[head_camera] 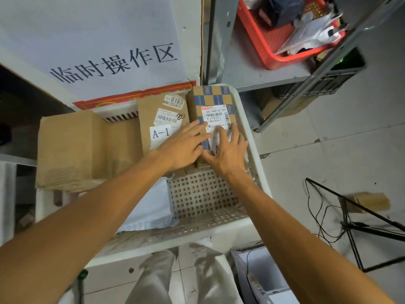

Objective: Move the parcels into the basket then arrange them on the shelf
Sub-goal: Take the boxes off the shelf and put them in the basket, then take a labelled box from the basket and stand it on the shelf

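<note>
Checkered cardboard parcel [211,102] in perforated white plastic basket [197,194]; left hand [184,145] and right hand [229,151] rest on it, fingers straight.

White sign [98,40] with black characters, black metal stand [361,227] on floor [328,154], black crate [346,73]

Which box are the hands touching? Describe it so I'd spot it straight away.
Look in the white perforated basket, at its far right corner. The box there lies beside the brown A-1 parcel, and the left hand and right hand rest on it. It alone has a blue-and-tan checkered pattern, with a white barcode label on top.
</note>
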The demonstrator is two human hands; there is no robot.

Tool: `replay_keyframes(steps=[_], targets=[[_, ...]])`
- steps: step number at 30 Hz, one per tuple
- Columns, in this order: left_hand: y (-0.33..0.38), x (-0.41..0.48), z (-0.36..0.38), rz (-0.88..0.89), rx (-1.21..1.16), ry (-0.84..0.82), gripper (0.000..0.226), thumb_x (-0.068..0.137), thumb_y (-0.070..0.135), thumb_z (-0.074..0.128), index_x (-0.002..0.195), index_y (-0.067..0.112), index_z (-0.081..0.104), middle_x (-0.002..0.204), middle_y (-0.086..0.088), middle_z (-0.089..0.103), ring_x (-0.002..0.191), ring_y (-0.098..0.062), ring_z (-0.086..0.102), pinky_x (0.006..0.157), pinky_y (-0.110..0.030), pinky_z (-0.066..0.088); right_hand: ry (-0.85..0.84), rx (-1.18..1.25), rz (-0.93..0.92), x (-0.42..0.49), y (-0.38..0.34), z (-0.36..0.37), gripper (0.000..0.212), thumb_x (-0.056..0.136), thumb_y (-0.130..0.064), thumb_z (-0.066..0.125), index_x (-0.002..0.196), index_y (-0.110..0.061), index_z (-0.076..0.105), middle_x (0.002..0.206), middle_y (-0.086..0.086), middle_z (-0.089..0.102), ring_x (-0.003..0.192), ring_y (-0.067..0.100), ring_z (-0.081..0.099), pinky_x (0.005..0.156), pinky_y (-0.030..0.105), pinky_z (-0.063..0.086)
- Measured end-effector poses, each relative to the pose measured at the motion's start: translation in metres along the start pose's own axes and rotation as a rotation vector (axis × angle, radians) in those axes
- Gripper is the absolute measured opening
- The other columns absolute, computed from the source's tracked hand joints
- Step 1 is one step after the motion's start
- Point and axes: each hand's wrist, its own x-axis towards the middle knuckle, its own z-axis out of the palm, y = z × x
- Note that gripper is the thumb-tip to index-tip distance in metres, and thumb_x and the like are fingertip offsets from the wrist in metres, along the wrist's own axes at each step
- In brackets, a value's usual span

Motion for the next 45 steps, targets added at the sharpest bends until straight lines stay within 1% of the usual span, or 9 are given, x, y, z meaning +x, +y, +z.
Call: replay_keyframes(steps=[5,8,12,23,30,34,38,42,45], targets=[[0.005,-0.003,-0.003,-0.022,0.024,-0.05,0.051,0.101,0.026,0.037,0.15,0.028,0.025,0.161,0.004,0.004,0.148,-0.015,-0.004,0.119,-0.037,-0.003,-0.105,-0.06,-0.001,-0.001,0.002,-0.009,0.089,0.086,-0.062,0.055,0.155,-0.026,0.012,0.163,0.011,-0.011,0.149,0.037,0.0,0.121,0.051,0.006],[0.006,-0.015,-0.011,-0.049,0.037,-0.1,0.052,0.101,0.029,0.038,0.151,0.031,0.022,0.161,0.005,0.002,0.148,-0.019,-0.002,0.118,-0.037,-0.003,-0.162,-0.069,0.016,-0.006,-0.002,-0.016,0.087,0.088,-0.064,0.051,0.155,-0.028,0.011,0.163,0.01,-0.011,0.149,0.036,-0.004,0.122,0.049,0.005],[-0.007,-0.037,-0.027,-0.115,0.017,-0.109,0.054,0.101,0.028,0.039,0.151,0.03,0.019,0.161,0.003,0.007,0.147,-0.02,-0.001,0.118,-0.039,0.002,-0.176,0.012,0.014,-0.011,-0.01,-0.029,0.071,0.089,-0.053,0.059,0.148,-0.03,0.027,0.163,0.007,0.006,0.147,0.035,0.004,0.121,0.048,0.013],[-0.039,-0.061,-0.042,-0.121,-0.07,-0.052,0.051,0.098,0.022,0.046,0.147,0.02,0.032,0.153,-0.005,0.032,0.139,-0.025,0.026,0.113,-0.038,0.021,-0.177,0.023,0.115,-0.03,-0.024,-0.041,0.072,0.09,-0.047,0.06,0.15,-0.021,0.028,0.159,0.011,0.021,0.144,0.032,0.02,0.117,0.046,0.023],[-0.032,-0.07,-0.037,-0.235,-0.19,0.009,0.057,0.097,0.024,0.048,0.149,0.022,0.026,0.156,-0.001,0.025,0.143,-0.019,0.017,0.116,-0.037,0.018,-0.192,0.124,-0.081,0.001,-0.054,-0.043,0.062,0.091,-0.037,0.062,0.145,-0.019,0.037,0.152,0.008,0.033,0.139,0.03,0.028,0.112,0.043,0.029],[-0.055,-0.09,-0.039,-0.396,-0.248,0.037,0.062,0.096,0.024,0.05,0.151,0.025,0.022,0.154,0.001,0.027,0.14,-0.019,0.025,0.112,-0.046,0.031,-0.236,0.091,-0.204,0.016,-0.079,-0.038,0.058,0.093,-0.032,0.058,0.145,-0.018,0.038,0.149,0.008,0.036,0.134,0.032,0.031,0.109,0.043,0.03],[-0.072,-0.094,-0.038,-0.487,-0.337,0.078,0.06,0.096,0.021,0.051,0.15,0.025,0.024,0.152,0.0,0.033,0.138,-0.02,0.032,0.111,-0.04,0.033,-0.252,0.076,-0.243,0.027,-0.092,-0.028,0.056,0.093,-0.026,0.059,0.145,-0.015,0.04,0.15,0.011,0.037,0.132,0.033,0.039,0.11,0.044,0.037],[-0.076,-0.082,-0.026,-0.565,-0.518,0.069,0.049,0.1,0.03,0.043,0.146,0.032,0.027,0.13,0.003,0.054,0.116,-0.021,0.054,0.097,-0.04,0.046,-0.363,-0.169,-0.28,0.031,-0.092,-0.007,0.064,0.089,-0.028,0.064,0.143,-0.015,0.034,0.147,0.018,0.027,0.121,0.04,0.047,0.103,0.047,0.044],[-0.082,-0.071,-0.01,-0.622,-0.601,0.125,0.042,0.096,0.034,0.05,0.135,0.034,0.036,0.11,0.003,0.064,0.095,-0.018,0.062,0.086,-0.045,0.053,-0.378,-0.163,-0.277,0.032,-0.088,0.01,0.073,0.085,-0.024,0.069,0.144,-0.017,0.026,0.15,0.023,0.013,0.112,0.046,0.053,0.1,0.049,0.047]])
